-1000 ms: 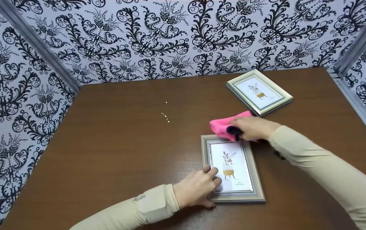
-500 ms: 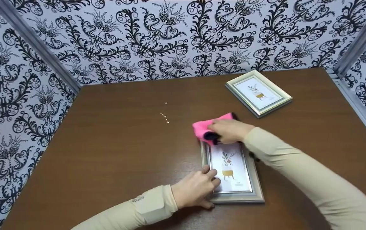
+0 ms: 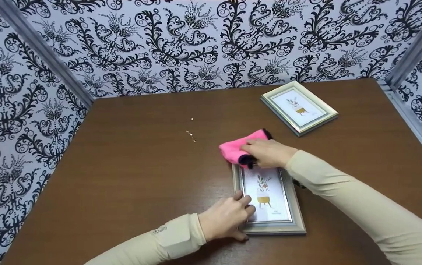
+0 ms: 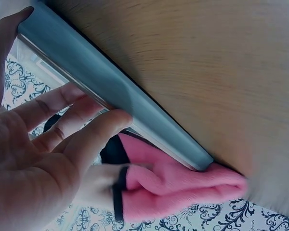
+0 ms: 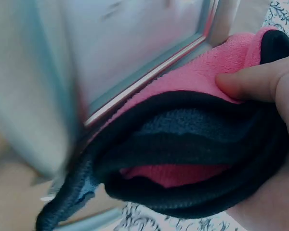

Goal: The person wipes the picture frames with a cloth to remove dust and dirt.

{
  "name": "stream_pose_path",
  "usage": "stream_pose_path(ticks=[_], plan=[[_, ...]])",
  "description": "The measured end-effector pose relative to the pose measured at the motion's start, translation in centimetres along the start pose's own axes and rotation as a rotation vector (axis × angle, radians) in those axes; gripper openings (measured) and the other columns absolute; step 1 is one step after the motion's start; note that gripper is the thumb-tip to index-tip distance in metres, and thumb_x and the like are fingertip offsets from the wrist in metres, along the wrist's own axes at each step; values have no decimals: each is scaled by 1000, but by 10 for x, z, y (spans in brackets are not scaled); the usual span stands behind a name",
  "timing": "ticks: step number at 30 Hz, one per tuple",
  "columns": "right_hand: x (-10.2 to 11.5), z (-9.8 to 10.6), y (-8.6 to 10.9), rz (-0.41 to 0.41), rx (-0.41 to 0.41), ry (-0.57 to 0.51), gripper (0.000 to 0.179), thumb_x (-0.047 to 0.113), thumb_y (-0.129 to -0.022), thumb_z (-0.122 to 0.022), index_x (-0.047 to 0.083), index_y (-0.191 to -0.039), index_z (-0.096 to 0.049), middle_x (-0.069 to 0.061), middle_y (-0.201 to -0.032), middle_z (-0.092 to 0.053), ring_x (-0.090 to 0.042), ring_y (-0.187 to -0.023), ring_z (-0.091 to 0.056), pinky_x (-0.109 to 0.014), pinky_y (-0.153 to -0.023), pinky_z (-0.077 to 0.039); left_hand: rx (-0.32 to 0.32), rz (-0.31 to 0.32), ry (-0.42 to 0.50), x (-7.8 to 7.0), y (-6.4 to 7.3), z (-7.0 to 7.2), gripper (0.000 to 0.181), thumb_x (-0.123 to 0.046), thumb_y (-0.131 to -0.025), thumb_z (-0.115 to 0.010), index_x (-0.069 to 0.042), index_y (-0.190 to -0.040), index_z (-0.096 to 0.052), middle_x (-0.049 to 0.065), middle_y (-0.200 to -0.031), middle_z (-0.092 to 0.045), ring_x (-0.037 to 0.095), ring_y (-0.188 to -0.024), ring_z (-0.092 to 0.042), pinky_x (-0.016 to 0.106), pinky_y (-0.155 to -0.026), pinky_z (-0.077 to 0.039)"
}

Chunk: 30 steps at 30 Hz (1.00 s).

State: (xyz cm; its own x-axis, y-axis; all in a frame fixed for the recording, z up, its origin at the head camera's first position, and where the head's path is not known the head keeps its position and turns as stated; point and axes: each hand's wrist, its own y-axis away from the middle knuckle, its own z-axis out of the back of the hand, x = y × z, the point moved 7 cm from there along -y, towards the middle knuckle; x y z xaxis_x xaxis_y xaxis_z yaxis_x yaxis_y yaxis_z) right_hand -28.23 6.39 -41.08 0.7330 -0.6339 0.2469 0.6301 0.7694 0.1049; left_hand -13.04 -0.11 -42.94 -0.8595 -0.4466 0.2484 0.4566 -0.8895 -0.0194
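Note:
A picture frame with a plant print lies on the brown table. My left hand holds its near left corner, thumb at the bottom edge and bent fingers over the left side. In the left wrist view, the left hand grips the frame's grey side. Over the frame's far end, my right hand holds a folded pink cloth with dark edging. The cloth lies against the frame's border in the right wrist view, with the thumb on its pink side. The frame's far edge is mostly hidden.
A second picture frame with a similar print lies at the back right of the table. Several small pale specks are scattered left of the cloth. Patterned walls border the table at the back and sides.
My right hand has moved left with the cloth along the frame's far edge, mostly in the first half second. The left hand and the frame stay in place.

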Motion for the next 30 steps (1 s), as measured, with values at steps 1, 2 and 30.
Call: stream_pose_path(ticks=[1, 2, 30], plan=[[-6, 1, 5, -15, 5, -2, 39, 7, -83, -70, 3, -121, -58, -20, -119, -59, -36, -112, -55, -50, -96, -44, -2, 4, 4, 0, 0, 0, 59, -66, -70, -72, -15, -98, -65, 0, -95, -59, 18, -93, -59, 24, -77, -54], [-12, 2, 10, -31, 6, 0, 40, 5, -81, -71, 2, -120, -59, -20, -117, -59, -37, -111, -56, -50, -95, -44, -4, 8, 6, 0, 1, 1, 58, -66, -70, -72, -15, -98, -65, 1, -95, -59, 18, -93, -59, 24, -75, -54], [7, -1, 34, 150, -105, 301, 47, -2, -76, -72, 5, -122, -64, -11, -121, -64, -31, -116, -57, -49, -94, -46, -2, 84, 9, 12, -19, 0, 51, -64, -68, -75, -18, -90, -65, -2, -88, -58, 15, -79, -56, 24, -56, -53]])
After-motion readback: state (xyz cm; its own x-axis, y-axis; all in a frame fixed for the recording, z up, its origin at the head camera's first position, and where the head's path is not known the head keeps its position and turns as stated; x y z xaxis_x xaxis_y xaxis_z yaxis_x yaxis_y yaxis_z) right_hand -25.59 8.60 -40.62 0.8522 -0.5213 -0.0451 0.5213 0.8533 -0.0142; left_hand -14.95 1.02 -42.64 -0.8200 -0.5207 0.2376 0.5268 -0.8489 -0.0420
